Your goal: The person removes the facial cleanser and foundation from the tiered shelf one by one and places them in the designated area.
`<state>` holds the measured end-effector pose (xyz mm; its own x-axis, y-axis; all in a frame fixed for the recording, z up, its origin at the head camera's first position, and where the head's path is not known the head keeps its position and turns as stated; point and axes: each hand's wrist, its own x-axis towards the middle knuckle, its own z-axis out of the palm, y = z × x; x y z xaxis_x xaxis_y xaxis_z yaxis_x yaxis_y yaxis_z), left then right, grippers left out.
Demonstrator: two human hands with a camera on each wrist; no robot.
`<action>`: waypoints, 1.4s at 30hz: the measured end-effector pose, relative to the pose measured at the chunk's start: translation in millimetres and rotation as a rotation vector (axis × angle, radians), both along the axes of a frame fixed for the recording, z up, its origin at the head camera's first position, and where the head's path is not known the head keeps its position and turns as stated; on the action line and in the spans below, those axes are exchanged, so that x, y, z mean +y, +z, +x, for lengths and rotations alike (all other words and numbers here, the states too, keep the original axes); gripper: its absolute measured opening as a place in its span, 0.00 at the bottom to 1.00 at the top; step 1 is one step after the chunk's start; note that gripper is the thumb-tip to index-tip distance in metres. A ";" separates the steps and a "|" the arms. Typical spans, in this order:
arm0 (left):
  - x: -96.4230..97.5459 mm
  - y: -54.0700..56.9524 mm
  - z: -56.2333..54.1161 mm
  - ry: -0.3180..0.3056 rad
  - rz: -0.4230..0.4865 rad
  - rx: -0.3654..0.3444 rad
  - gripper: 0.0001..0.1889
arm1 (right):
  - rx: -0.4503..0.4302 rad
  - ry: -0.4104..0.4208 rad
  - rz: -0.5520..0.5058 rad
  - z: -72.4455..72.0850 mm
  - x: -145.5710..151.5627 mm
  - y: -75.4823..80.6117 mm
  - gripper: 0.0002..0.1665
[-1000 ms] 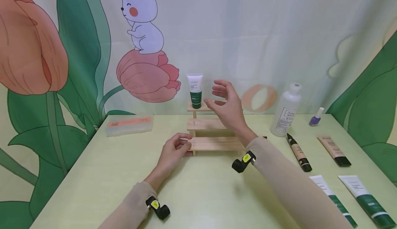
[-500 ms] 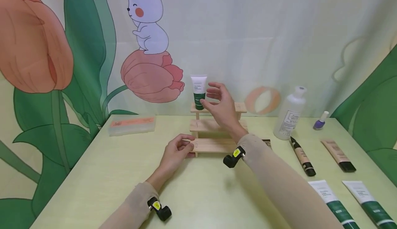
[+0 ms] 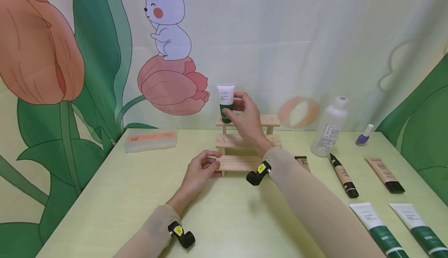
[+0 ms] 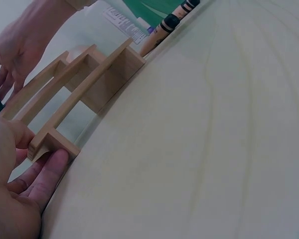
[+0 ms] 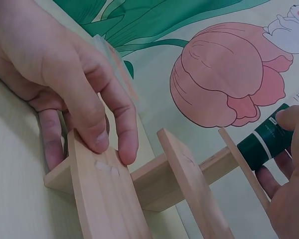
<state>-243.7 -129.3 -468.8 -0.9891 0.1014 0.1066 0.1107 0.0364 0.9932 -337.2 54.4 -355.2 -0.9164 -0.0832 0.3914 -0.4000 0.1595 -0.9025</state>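
A small white and green cosmetic tube (image 3: 226, 95) stands upright on its cap at the left end of the top step of a three-step wooden display rack (image 3: 241, 161). My right hand (image 3: 247, 120) holds this tube from its right side, thumb across the green lower part and fingers behind it. In the right wrist view, the green part of the tube (image 5: 261, 142) shows between thumb and fingers. My left hand (image 3: 199, 171) grips the left end of the lowest step. The left wrist view shows its fingers (image 4: 52, 174) under the rack's end (image 4: 65, 142).
A flat translucent case (image 3: 150, 141) lies at the back left. On the right stand a white bottle (image 3: 329, 129) and a purple nail polish bottle (image 3: 364, 135). A black-tipped tube (image 3: 343, 176), a beige tube (image 3: 385, 175) and two green-white tubes (image 3: 379, 230) lie nearby. A patterned curtain hangs behind.
My right hand has moved left from beside the small tube and closed its thumb and fingers on it. My left hand keeps its grip on the rack. The head view has shifted slightly.
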 end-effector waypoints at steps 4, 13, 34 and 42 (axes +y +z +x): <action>1.0 0.6 -1.3 -0.006 0.000 0.003 0.12 | 0.001 -0.014 -0.012 0.3 1.6 1.3 0.28; 2.3 1.6 -1.7 -0.010 -0.005 -0.002 0.12 | 0.028 -0.026 -0.035 9.0 10.7 10.6 0.27; 0.8 -2.5 0.4 0.008 -0.030 -0.006 0.12 | 0.044 -0.040 -0.107 46.3 82.1 45.1 0.26; 0.5 -1.0 0.1 0.001 -0.019 0.003 0.12 | 0.059 -0.050 -0.161 65.9 115.6 56.8 0.25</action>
<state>-243.5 -128.8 -469.8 -0.9889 0.1023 0.1076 0.1137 0.0556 0.9920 -271.3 169.9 -298.5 -0.8927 0.0301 0.4496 -0.4486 0.0357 -0.8930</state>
